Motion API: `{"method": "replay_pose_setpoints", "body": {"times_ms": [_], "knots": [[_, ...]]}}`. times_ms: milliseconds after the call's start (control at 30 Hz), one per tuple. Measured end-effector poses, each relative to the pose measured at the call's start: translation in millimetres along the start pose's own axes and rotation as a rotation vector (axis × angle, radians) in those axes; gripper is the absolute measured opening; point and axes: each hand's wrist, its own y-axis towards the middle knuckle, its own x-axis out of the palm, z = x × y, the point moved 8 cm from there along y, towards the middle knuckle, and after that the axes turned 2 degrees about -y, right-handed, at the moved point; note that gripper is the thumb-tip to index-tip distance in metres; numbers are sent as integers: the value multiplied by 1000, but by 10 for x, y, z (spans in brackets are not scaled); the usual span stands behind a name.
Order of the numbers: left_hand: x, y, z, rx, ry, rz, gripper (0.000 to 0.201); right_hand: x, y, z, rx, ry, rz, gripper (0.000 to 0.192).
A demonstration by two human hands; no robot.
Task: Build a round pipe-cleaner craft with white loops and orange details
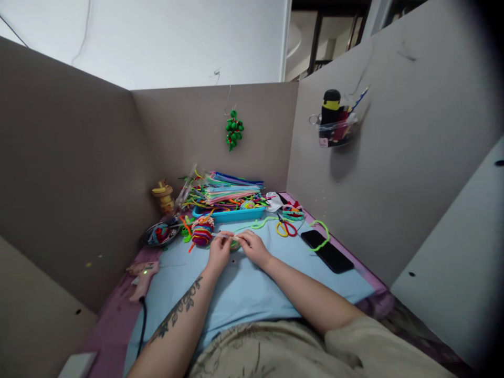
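My left hand (220,251) and my right hand (255,249) meet over the blue cloth, fingers pinched together on a small pale pipe cleaner piece (236,239). Its exact shape is too small to make out. A whitish strip pokes out by my left fingers. Just under the fingertips lies something round and greenish (235,245), partly hidden. Left of my left hand sits a striped multicoloured ball (202,232) of pipe cleaner. A light green pipe cleaner (260,224) runs behind my right hand.
A blue tray (232,216) piled with pipe cleaners (232,191) stands at the back. Scissors (286,228) and a black phone (326,252) lie to the right. On the left are a pink glue gun (145,278) with its cord and a bowl (160,234). Grey partitions enclose the table.
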Motion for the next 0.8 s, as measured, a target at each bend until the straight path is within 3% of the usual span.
{"method": "replay_pose_setpoints", "body": {"times_ms": [167,400,800], "knots": [[28,13,-110,-95,-117,-8,30,-11,10,81,37,-34,20,20],[-32,25,-112,-122,-89,48,23,-131,12,68,60,-31,133,18],[59,-12,-93,-130,-156,-16,27,-169,3,118,134,-69,190,10]]}}
